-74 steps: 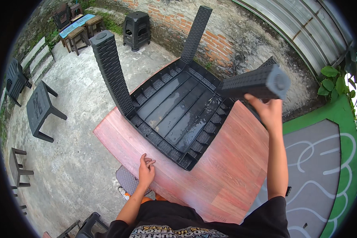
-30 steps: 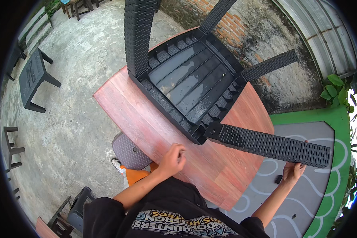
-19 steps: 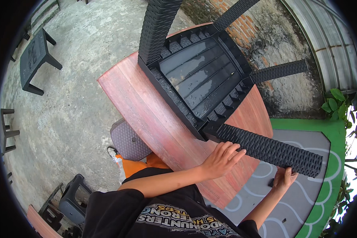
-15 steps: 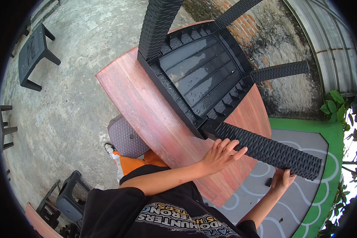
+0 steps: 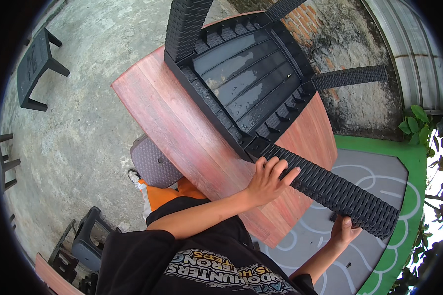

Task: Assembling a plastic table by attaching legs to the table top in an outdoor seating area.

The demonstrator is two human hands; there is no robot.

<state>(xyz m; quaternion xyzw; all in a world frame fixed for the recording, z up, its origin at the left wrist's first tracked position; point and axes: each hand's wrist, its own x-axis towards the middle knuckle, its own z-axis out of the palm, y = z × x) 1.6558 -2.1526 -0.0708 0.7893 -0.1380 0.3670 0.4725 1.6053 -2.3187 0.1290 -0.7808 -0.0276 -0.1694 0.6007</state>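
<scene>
An upside-down black plastic table (image 5: 209, 115) with a woven pattern rests on a reddish wood-look tabletop (image 5: 152, 93). From its near right corner a thick woven-pattern table leg (image 5: 334, 187) slants out to the right. My left hand (image 5: 270, 183) is closed over this leg close to the corner, fingers across its upper side. Near the leg's free end, my right hand (image 5: 343, 231) grips it from below with the thumb showing; its other fingers are partly hidden. How firmly the leg sits in the corner I cannot tell. Wet patches mark the table's underside.
Other woven-pattern legs (image 5: 187, 29) stick out of the remaining corners. A brownish stool (image 5: 155, 160) stands beside the tabletop. Dark stools (image 5: 34, 64) are on the concrete floor to the left. A weathered wall (image 5: 357, 108) lies beyond, with a green-edged painted surface (image 5: 374, 172) at right.
The leg's free end has swung lower in the view, and my right hand has moved down with it. My left hand has kept its hold near the corner. The view has shifted slightly.
</scene>
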